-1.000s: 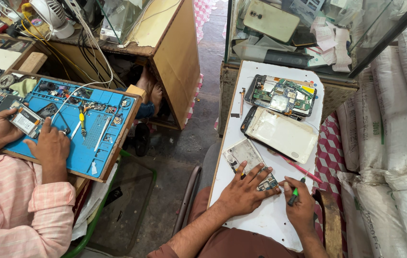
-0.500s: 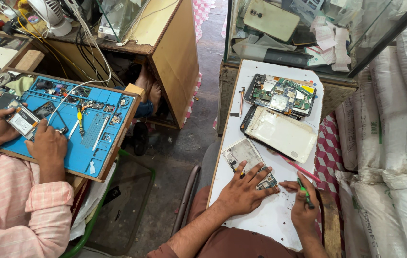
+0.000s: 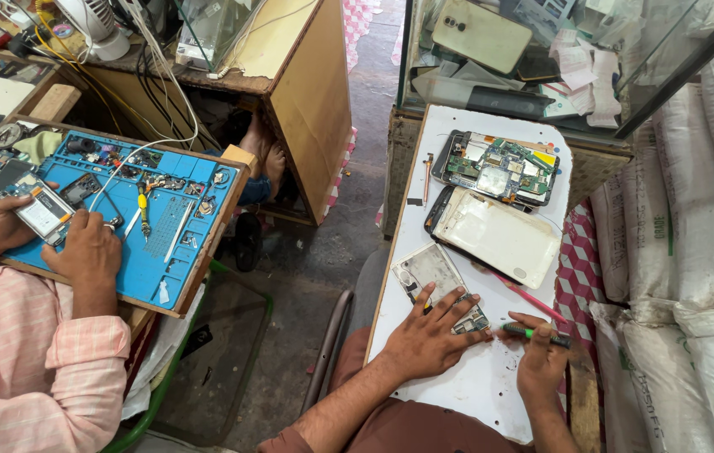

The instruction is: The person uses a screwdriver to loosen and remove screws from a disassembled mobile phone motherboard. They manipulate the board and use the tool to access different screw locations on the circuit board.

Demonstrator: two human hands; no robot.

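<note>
Circuit board (image 3: 472,320), small and bare, lay near the front edge of the white board (image 3: 491,394) across the person's lap, pinned flat under the spread fingers of the left hand (image 3: 430,335), likely to keep it from sliding while worked. Right hand (image 3: 541,361) was closed around a green-handled screwdriver (image 3: 533,334), tip pointed at the part. Just beyond the fingertips sat a thin metal plate (image 3: 428,268). Farther up lay a white tablet back cover (image 3: 499,235), with a pink pencil (image 3: 524,294) slanting below it. At the far edge rested the opened tablet body (image 3: 499,168), its components exposed; pieces seemed laid out in order of removal, within reach.

Beyond the far edge stood a glass display case (image 3: 541,50). White sacks (image 3: 709,252) were stacked to the right. To the left, a co-worker in a pink shirt (image 3: 30,361) held a phone (image 3: 42,211) over a blue repair mat (image 3: 147,226). Concrete floor (image 3: 323,252) ran between.
</note>
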